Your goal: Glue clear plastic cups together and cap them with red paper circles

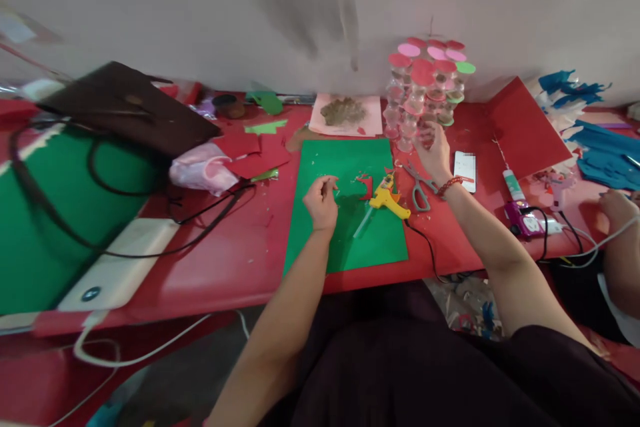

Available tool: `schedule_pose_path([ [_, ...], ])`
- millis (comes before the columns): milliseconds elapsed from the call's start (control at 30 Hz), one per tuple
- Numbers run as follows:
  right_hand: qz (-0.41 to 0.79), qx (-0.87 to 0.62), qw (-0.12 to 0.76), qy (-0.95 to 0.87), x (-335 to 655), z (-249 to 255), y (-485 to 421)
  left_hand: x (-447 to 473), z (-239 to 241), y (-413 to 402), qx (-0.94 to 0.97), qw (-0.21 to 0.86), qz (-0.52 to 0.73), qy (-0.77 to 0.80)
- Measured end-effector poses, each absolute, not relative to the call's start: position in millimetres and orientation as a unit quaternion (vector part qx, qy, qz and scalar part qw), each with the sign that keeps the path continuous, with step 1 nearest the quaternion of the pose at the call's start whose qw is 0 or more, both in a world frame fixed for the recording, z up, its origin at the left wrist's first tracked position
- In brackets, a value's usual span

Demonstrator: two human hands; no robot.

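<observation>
My left hand (321, 203) is over the green sheet (345, 250), its fingers curled and pressed together; whatever they pinch, if anything, is too small to make out. My right hand (435, 152), with a red bead bracelet at the wrist, has its bent fingers at the lower edge of a stack of clear plastic cups (414, 101) topped with red, pink and green discs. On the green sheet lies a yellow glue gun (389, 202) with a glue stick in its back. Beside it are a red scrap (367, 187) and small bits. Grey-handled scissors (420, 195) rest near my right wrist.
A phone (465, 170), a red folder (527, 127), a glue bottle (513, 185) and a purple device (525, 219) lie to the right, near another person's hand (619, 208). A dark bag (133, 107) and a white power bank (123, 267) occupy the left. Cords cross the table edge.
</observation>
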State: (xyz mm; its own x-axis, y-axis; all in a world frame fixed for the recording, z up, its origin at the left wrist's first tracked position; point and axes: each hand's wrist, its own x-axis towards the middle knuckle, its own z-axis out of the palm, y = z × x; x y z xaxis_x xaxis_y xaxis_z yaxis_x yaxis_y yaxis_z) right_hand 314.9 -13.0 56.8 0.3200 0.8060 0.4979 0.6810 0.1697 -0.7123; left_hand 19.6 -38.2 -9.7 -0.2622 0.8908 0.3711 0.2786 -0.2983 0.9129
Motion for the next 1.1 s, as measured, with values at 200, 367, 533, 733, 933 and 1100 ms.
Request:
schedule_pose_path([
  [200,0.102,-0.693,0.415,-0.581,291,70,-66,20,-4,-44,0.511,0.266,0.568,0.587],
  [367,0.14,-0.685,0.415,-0.583,297,64,-77,18,-4,-45,0.507,0.237,0.557,0.613],
  [533,0.17,-0.692,0.443,-0.545,327,61,-80,16,-7,-41,0.5,0.225,0.596,0.587],
  [733,0.124,-0.723,0.471,-0.489,373,68,-56,24,0,-21,0.417,0.346,0.637,0.549],
  [933,0.106,-0.689,0.586,-0.414,418,83,12,18,0,-11,0.492,0.267,0.581,0.591],
  [1100,0.085,-0.671,0.582,-0.451,440,85,54,11,-14,-7,0.613,0.085,0.515,0.593],
])
